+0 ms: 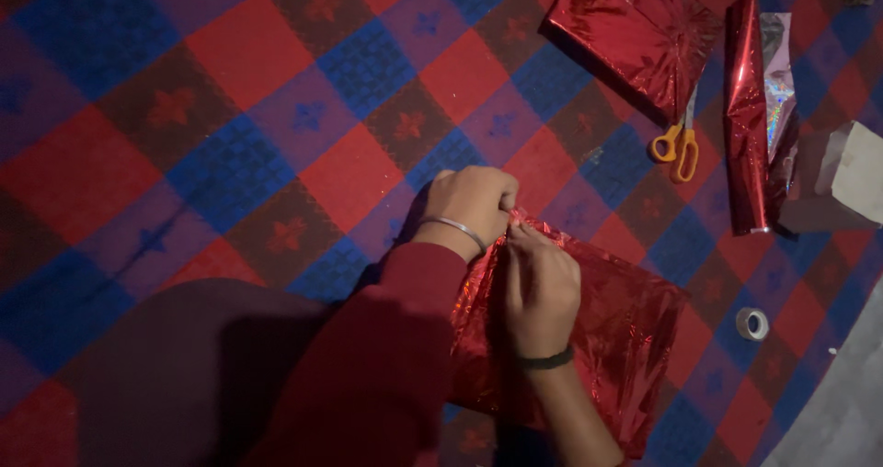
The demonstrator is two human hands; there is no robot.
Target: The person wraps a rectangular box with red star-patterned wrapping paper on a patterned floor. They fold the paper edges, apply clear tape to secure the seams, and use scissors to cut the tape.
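Two hands are seen at work on a parcel wrapped in shiny red foil (625,338). The parcel is laid flat on the checked rug (230,154), near its lower edge and a little right of the middle. The left hand (474,202) is closed in a fist at the parcel's top left corner, and a fold of foil looks pinched in it. A thin silver bangle (455,230) is worn on that wrist. The right hand (538,288) is pressed flat on top of the parcel, with its fingertips pushed together on the same fold. A dark band (547,361) is worn on that wrist.

The foil is judged to be thin, light and crinkly. It may be slippery, and it may be torn if pulled hard. It is best held at a folded edge or corner, with the flat top pressed down so it cannot slide.

Toward the rug's top right corner, a second sheet of red foil (635,26) is spread out. Orange-handled scissors (679,145) are laid just below it. A roll of red foil (747,118) is laid near the right edge, with a pale paper bag (842,177) beside it. What is in the bag cannot be seen. A small roll of clear tape (752,324) is laid lower down, near the right edge.
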